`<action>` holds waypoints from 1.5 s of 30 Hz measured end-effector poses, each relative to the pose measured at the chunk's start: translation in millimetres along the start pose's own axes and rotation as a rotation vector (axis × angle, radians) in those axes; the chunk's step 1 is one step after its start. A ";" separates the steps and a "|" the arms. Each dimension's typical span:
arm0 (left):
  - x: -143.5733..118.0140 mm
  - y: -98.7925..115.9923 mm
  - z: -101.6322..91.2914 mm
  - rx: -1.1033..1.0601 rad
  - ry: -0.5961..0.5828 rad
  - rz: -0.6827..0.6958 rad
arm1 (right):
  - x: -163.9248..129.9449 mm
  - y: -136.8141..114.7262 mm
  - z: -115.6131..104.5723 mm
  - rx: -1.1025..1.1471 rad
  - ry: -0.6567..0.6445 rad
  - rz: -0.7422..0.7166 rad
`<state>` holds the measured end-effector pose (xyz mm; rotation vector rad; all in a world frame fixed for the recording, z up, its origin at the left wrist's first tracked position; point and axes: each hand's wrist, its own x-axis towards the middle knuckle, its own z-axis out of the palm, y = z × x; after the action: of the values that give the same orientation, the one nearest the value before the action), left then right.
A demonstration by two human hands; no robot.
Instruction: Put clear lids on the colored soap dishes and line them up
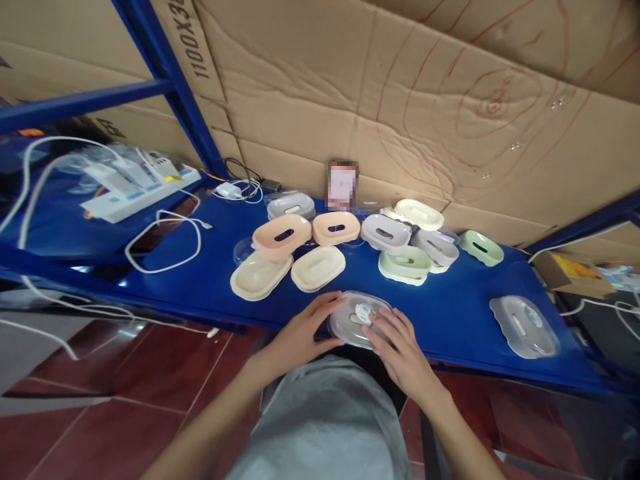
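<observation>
At the front edge of the blue shelf is an oval soap dish with a clear lid (pixel 347 321) and a round white label. My left hand (pixel 307 330) grips its left end, thumb at the near side and fingers at the far side. Across the lid's right part lie the fingers of my right hand (pixel 395 340), holding that end. Just beyond, two cream soap dish parts (pixel 319 269) lie side by side. Behind them stand two peach soap dish parts (pixel 336 229). Grey (pixel 385 232) and green (pixel 406 261) ones sit further right, some stacked.
A lidded grey dish (pixel 529 327) lies at the shelf's right end, with a green part (pixel 481 248) behind. A phone (pixel 342 185) leans on the cardboard wall (pixel 300 87). On the left are a power strip (pixel 145 193), a white cable (pixel 163 243) and a blue post (pixel 190 100).
</observation>
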<state>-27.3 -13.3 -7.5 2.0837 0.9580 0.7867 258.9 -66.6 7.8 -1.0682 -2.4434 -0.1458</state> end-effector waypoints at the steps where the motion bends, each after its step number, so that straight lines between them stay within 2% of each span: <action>1: -0.1 0.1 -0.3 0.000 -0.004 0.000 | -0.6 0.0 0.6 -0.006 -0.004 -0.002; 9: 0.5 0.5 -1.7 0.009 0.014 0.003 | -0.3 -4.7 5.8 -0.027 -0.004 -0.012; 14: -2.7 4.9 -0.5 0.115 0.021 0.021 | -14.4 -7.9 7.6 -0.037 0.094 0.081; 16: -4.5 6.0 -2.0 0.193 0.089 0.065 | -31.7 -2.6 1.5 -0.102 0.106 0.162; 19: -3.5 2.8 -6.9 0.411 0.287 0.122 | -66.1 20.8 -14.8 -0.235 0.148 0.329; 22: 2.3 -4.9 -11.6 0.626 0.408 0.072 | -95.6 60.2 -33.9 -0.373 0.193 0.473; 24: 5.5 -9.5 -12.4 0.658 0.415 0.057 | -104.3 89.2 -44.0 -0.464 0.208 0.547; 26: 6.4 -10.7 -11.0 0.609 0.399 0.079 | -100.8 114.3 -49.7 -0.529 0.205 0.602; 28: 5.2 -7.3 -8.1 0.519 0.365 0.111 | -84.5 131.2 -49.9 -0.519 0.184 0.607; 30: 3.7 0.2 -4.2 0.425 0.298 0.163 | -58.6 138.9 -45.3 -0.434 0.141 0.546; 34: 4.1 16.5 4.8 0.294 0.134 0.281 | -3.1 137.3 -31.6 -0.233 0.035 0.397; 37: 6.0 20.0 10.9 0.276 0.093 0.314 | 20.4 130.8 -27.4 -0.142 0.057 0.352; 41: 7.6 15.2 15.6 0.353 0.147 0.286 | 23.5 105.1 -27.7 -0.088 0.117 0.306; 45: 10.3 12.2 14.4 0.438 0.173 0.284 | 16.1 52.7 -21.8 -0.032 0.187 0.208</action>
<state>-6.3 -15.7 -3.7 2.6064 1.0078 0.9834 295.4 -25.4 29.9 -1.2558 -2.1573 -0.2075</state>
